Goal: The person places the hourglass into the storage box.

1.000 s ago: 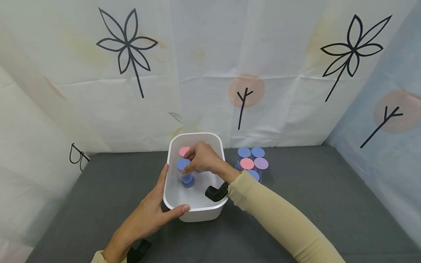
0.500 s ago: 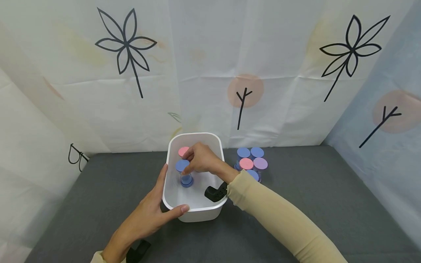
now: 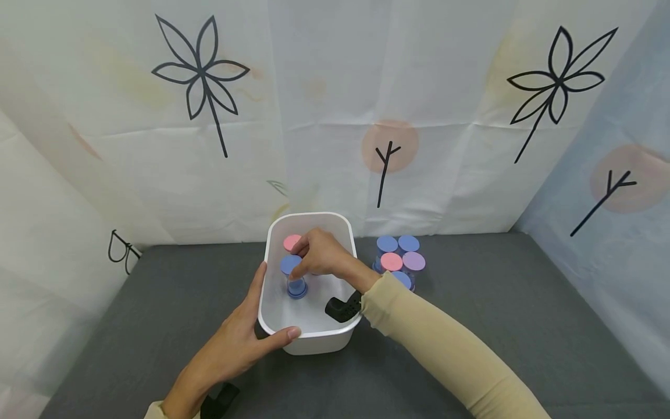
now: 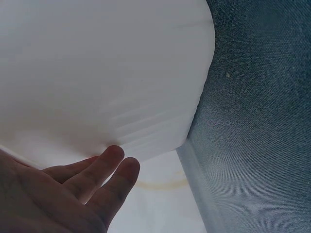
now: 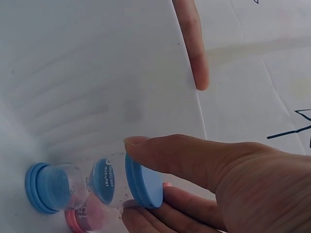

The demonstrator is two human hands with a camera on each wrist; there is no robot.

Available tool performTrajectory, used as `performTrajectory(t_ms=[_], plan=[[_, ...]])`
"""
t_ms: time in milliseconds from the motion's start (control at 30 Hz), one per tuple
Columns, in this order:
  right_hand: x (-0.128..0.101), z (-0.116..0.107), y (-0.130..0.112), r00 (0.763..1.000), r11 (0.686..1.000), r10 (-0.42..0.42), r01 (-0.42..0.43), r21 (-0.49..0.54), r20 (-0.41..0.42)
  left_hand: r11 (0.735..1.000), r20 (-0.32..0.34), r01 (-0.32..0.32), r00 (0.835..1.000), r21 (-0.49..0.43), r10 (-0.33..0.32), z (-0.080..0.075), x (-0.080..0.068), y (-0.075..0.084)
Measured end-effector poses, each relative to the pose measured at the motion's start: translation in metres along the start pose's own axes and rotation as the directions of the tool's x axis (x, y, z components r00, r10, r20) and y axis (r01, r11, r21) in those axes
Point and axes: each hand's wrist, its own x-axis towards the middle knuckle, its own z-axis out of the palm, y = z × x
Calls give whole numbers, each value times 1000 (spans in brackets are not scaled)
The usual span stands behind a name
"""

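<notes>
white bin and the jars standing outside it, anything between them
Head view: only a strip of bare grey mat between the bin and the jars.

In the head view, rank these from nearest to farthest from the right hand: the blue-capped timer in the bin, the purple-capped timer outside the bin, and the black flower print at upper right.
1. Blue-capped timer: inside the white bin, pinched by the right hand.
2. Purple-capped timer: on the mat, in the cluster right of the bin.
3. Black flower print: on the backdrop, upper right.

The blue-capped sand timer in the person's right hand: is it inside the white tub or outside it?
Inside. The blue-capped sand timer stands upright within the white tub, pinched by the right hand.
</notes>
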Motion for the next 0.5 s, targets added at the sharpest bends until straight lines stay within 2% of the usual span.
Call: performTrajectory(t_ms=[233,500], plan=[[-3,-1,-3,1000,1000,17,-17,-3,-26,1000,5,-3,1000,-16,3,1,0,-1],[-6,-5,-9,999,999,10,-12,-47,-33,1000,-7,-12,1000,14,12,1,-1,-1]])
